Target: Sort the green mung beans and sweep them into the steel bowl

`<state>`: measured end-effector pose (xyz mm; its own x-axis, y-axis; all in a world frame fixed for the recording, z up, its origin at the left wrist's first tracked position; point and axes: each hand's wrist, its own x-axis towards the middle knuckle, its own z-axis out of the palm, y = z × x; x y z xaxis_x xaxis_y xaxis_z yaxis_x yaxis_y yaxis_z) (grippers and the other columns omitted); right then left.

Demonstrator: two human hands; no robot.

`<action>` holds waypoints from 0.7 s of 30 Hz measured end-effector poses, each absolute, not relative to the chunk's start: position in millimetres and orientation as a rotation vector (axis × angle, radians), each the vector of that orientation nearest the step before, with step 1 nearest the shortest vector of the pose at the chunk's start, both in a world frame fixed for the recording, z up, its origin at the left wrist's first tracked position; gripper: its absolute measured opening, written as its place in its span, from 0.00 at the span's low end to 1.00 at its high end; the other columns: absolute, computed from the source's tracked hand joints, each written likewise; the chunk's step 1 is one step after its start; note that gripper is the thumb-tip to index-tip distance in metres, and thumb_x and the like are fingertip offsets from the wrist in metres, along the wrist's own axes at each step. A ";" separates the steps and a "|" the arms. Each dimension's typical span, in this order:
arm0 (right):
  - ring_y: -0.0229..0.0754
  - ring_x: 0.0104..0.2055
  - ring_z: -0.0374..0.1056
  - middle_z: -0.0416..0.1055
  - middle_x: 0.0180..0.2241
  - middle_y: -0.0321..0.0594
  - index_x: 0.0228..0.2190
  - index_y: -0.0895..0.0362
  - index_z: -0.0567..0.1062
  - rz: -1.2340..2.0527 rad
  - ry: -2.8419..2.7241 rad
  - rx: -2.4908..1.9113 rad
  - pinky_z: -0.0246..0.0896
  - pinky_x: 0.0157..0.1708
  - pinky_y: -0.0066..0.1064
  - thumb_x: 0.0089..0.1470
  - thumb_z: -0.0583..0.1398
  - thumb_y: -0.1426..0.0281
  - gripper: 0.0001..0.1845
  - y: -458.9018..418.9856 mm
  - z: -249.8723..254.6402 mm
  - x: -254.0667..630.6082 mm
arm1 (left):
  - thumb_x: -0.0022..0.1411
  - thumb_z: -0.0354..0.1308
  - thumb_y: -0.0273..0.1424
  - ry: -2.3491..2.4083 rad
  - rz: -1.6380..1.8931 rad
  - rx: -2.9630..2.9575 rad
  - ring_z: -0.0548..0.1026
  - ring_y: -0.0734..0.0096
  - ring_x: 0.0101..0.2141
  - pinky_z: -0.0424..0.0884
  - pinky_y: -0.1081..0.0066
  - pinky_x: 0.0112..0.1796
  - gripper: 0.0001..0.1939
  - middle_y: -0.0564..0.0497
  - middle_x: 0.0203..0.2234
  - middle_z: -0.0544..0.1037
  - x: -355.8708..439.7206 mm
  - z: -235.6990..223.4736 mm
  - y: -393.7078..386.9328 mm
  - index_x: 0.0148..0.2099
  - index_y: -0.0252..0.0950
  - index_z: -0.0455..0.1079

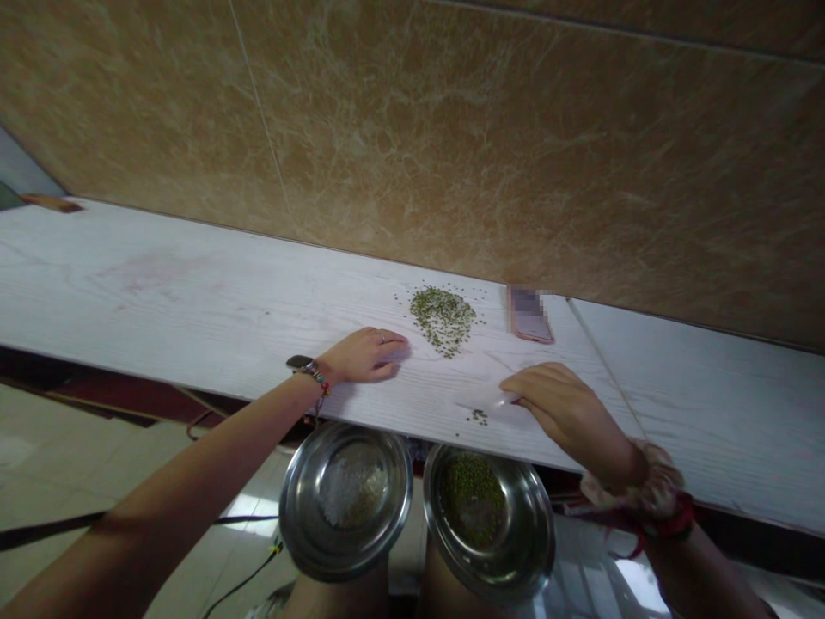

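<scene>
My left hand rests on the white wood-grain counter with its fingers stretched out, holding nothing. Just right of its fingertips lies a loose spread of green mung beans. My right hand is closed around the end of a pale, thin, flat piece, blurred at its far edge; its exact kind does not show. Beside that piece, close to the front edge, sits a small cluster of mung beans.
Two steel bowls stand below the counter edge: the left bowl holds whitish grains, the right bowl green mung beans. A phone lies near the brown marbled wall. A brown object is at the far left.
</scene>
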<state>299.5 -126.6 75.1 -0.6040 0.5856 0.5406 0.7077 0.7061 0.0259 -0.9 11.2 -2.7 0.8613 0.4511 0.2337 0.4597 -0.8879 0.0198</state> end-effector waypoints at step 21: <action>0.36 0.27 0.64 0.72 0.24 0.37 0.30 0.57 0.73 -0.156 -2.522 -1.024 0.61 0.31 0.31 0.62 0.48 0.76 0.15 -186.9 88.8 276.3 | 0.67 0.49 0.30 -0.280 -0.354 -3.063 0.63 0.63 0.59 0.58 0.60 0.57 0.17 0.50 0.59 0.68 -1.5 4.7 5.3 0.57 0.44 0.65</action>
